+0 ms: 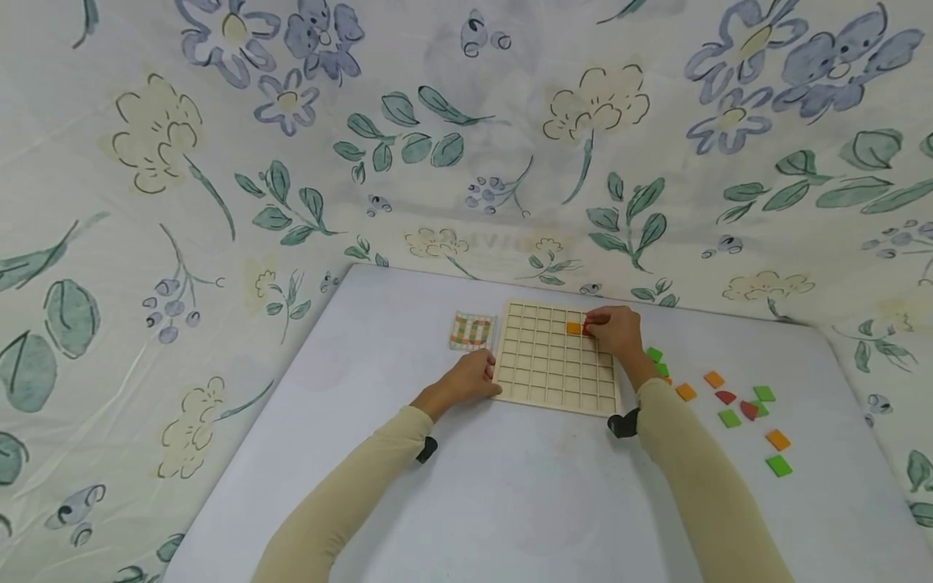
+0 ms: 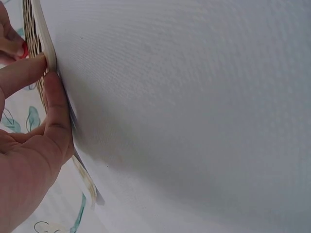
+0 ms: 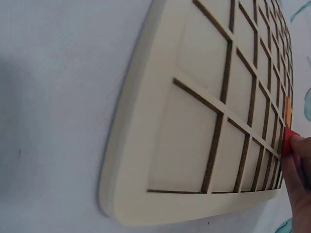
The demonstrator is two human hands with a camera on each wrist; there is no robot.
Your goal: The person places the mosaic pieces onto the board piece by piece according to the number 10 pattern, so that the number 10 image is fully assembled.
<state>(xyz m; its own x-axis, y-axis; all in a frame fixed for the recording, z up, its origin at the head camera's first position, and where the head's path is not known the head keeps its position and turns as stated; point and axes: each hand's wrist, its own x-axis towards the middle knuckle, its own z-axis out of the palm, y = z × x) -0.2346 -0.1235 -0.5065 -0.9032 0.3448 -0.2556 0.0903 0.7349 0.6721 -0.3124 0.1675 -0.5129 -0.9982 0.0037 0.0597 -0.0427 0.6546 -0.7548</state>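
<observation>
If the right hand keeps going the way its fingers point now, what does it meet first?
Likely the orange tile already in the grid board: the right hand, pinching a red tile, points left straight at it. Depth is hard to judge.

Left hand (image 2: 29,145) fingertips (image 2: 51,97) against grid board (image 2: 43,41) edge

Tabletop (image 1: 510,486): plain pale grey-white. Board (image 1: 543,380): cream wood, dark brown grid lines. One orange tile (image 1: 573,328) sits in a cell; a red tile (image 3: 288,141) at the right hand (image 1: 615,332) fingertips. Card (image 1: 470,331): orange and green checks on white. Loose tiles (image 1: 751,409): green, orange, red, mixed. Sleeves (image 1: 350,494): beige. Backdrop cloth (image 1: 219,202): off-white, printed with blue flowers, cream flowers outlined in black, grey-green leaves, small blue berries.
</observation>
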